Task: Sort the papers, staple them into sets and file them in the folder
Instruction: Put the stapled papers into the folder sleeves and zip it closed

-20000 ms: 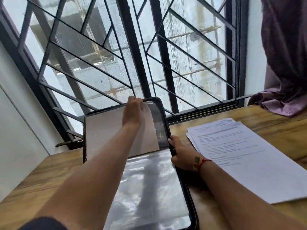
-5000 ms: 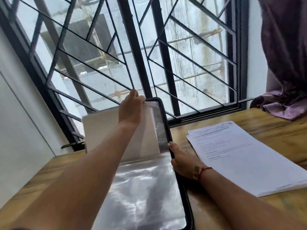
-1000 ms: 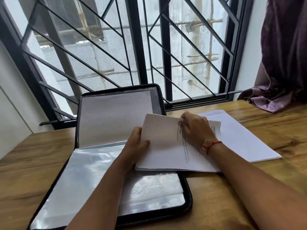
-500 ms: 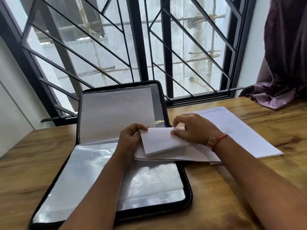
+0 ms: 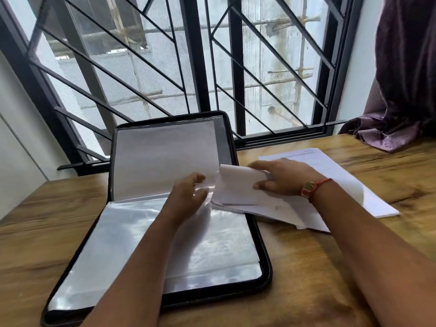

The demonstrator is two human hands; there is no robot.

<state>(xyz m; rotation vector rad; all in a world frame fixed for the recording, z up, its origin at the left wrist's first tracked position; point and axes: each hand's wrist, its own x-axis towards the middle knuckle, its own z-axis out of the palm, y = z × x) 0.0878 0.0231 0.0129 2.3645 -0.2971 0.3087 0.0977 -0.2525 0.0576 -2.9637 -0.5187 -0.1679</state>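
- Our right hand (image 5: 280, 178) grips a few loose papers (image 5: 236, 187), thumb underneath and fingers curled over the top, so the upper sheet bends back on itself.
- Those papers hang across the right edge of the folder (image 5: 265, 267), partly over it and partly over the table (image 5: 342, 267).
- Our left hand (image 5: 188, 197) is over the middle of the folder with its fingers bent, just beside the papers' left edge. It is blurred, and we cannot tell whether it pinches the clear sleeve (image 5: 212, 251) or only touches it.
- We see the black zip folder lying open on the table. Its near half is flat with the shiny sleeve uppermost, and its far half stands tilted against the window grille (image 5: 232, 67).
- A blank white sheet (image 5: 165, 159) sits in the standing half.
- We see the stack (image 5: 335, 166) flat on the table to the right of the folder, partly under our right wrist.
- Faint printed lines run across its top page, too small for us to read.
- We wear a red thread with a gold charm (image 5: 311, 187) on the right wrist.
- A purple curtain (image 5: 405, 79) hangs at the far right, its hem lying on the table.
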